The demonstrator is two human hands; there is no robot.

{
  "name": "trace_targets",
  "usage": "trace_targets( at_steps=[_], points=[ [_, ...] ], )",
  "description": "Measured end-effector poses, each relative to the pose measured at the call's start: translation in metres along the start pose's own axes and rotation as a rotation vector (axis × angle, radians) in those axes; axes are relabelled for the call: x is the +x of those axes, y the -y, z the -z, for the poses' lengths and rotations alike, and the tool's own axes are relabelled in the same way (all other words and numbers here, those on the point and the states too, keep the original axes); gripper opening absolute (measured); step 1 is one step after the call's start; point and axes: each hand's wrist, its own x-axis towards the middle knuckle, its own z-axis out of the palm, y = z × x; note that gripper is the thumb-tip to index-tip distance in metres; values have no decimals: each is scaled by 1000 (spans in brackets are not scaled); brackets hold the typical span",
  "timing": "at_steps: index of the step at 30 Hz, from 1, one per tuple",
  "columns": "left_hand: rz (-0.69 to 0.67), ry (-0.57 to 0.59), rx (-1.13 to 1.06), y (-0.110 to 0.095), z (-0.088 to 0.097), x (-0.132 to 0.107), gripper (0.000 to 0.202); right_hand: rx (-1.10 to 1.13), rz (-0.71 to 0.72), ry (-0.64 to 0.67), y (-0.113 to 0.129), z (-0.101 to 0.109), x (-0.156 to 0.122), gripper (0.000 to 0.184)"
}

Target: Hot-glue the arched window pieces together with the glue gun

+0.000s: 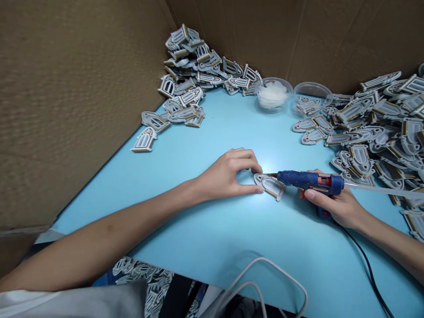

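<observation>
Bare forearms point(99, 238) reach across a blue tabletop point(212, 256): the left hand point(225, 174) steadies a window-shaped cutout point(270, 185) between thumb and fingers, the right hand point(326, 198) gripping a blue glue gun point(298, 179), nozzle at the cutout's edge.

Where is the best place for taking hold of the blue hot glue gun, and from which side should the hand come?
Take the blue hot glue gun by its handle below the barrel, coming from the right, as the right hand does. The nozzle points left toward the grey arched window piece, and the long clear glue stick leaves the rear, so that side seems best kept free.
</observation>
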Motion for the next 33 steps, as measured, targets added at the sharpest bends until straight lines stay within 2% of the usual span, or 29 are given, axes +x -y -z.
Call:
trace_targets(
  at_steps=[3,8,12,16,20,24,30,33],
  points=[
    [5,-1,-11,1,-1,0,31,-7,-30,9,-3,-2,-1,43],
    [5,-7,-10,2,-2,0,31,5,-116,-59,-12,-7,-5,44],
    [-14,-24,-15,1,-2,-1,32,118,-113,-41,-7,-4,-3,40],
    [-80,-47,-33,-2,0,0,30,369,-142,-185,1,1,2,37],
    [-207,72,28,-6,0,1,22,483,-179,-314,3,4,5,35],
    [-233,160,172,-8,-2,0,30,485,-214,-304,6,4,6,35],
    [-230,157,264,-11,-3,-2,29,438,-203,-285,10,3,7,37],
    [-216,154,210,-10,-2,-1,28,458,-207,-286,9,4,7,36]
  ],
)
